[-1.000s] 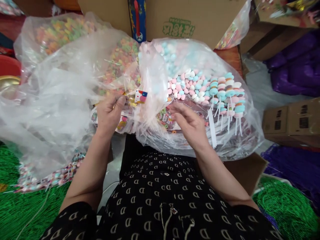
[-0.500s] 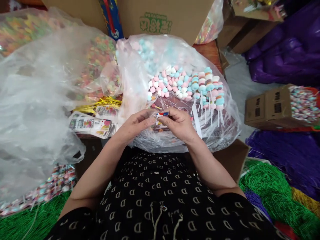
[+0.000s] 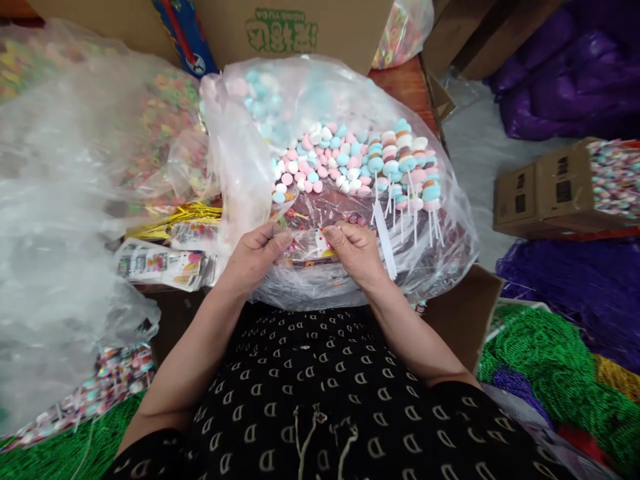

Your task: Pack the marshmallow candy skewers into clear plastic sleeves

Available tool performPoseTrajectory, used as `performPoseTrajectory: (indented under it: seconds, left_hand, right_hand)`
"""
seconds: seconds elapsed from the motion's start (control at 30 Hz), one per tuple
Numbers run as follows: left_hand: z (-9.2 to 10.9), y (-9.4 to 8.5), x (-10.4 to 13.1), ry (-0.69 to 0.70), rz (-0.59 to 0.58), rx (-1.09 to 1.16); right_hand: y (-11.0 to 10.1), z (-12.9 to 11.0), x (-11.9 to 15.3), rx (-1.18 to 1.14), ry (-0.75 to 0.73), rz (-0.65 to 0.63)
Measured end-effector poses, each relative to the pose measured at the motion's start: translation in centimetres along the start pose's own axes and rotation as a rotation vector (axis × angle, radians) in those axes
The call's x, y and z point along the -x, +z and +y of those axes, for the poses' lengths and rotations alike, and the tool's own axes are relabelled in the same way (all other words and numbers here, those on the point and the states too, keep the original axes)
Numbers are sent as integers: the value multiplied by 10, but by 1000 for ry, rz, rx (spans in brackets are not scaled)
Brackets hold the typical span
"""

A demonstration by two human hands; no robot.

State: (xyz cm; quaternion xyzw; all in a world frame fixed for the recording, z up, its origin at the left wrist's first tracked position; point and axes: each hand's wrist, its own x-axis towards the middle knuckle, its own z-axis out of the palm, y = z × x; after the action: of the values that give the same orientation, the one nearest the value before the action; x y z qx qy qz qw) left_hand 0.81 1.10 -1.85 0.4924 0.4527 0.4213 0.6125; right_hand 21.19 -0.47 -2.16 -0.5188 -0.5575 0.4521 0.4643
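Note:
Between my two hands a small clear printed plastic bag (image 3: 309, 245) is held out flat over the large sheet of clear plastic. My left hand (image 3: 259, 257) pinches its left end between thumb and fingers. At the other end my right hand (image 3: 356, 252) pinches the printed part. Just beyond lies a heap of pink, white and blue candies (image 3: 320, 160). To the right of it are several candy skewers (image 3: 403, 160) on white sticks. A white paper strip (image 3: 384, 240) lies beside my right hand. Printed bags (image 3: 160, 263) are stacked left of my left hand.
Yellow twist ties (image 3: 175, 220) lie behind the stacked bags. Big clear bags of colourful candy (image 3: 170, 127) fill the left side. A large cardboard box (image 3: 340, 33) stands at the back. On the right are a candy-filled box (image 3: 540, 190) and green beads (image 3: 545, 360).
My hands have moved apart, and the small bag now shows stretched between them. The head view has shifted slightly, so the table's contents sit further left.

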Motion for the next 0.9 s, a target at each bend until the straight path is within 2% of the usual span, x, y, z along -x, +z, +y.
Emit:
performPoseTrajectory:
  seconds: [0.1, 0.2, 0.33, 0.4, 0.53, 0.6, 0.77, 0.9]
  left_hand:
    - [2, 2, -1, 47, 22, -194]
    - [8, 5, 1, 121, -15, -385]
    - [12, 8, 4, 167, 21, -467]
    - [9, 8, 5, 122, 18, -409]
    - [2, 3, 6, -97, -185, -80]
    - [-2, 1, 6, -166, -214, -5]
    - [-6, 5, 3, -65, -51, -19]
    - [-1, 9, 4, 84, 49, -296]
  right_hand:
    - [3, 5, -1, -128, 61, -34]
    - [4, 6, 1, -228, 98, -32]
    - [5, 2, 6, -100, 77, 92]
    - [7, 1, 7, -69, 74, 131]
    - [8, 2, 4, -118, 135, 129]
    - [9, 1, 1, -107, 111, 142]
    - [3, -7, 0, 61, -17, 153]
    - [-2, -14, 1, 208, -133, 122]
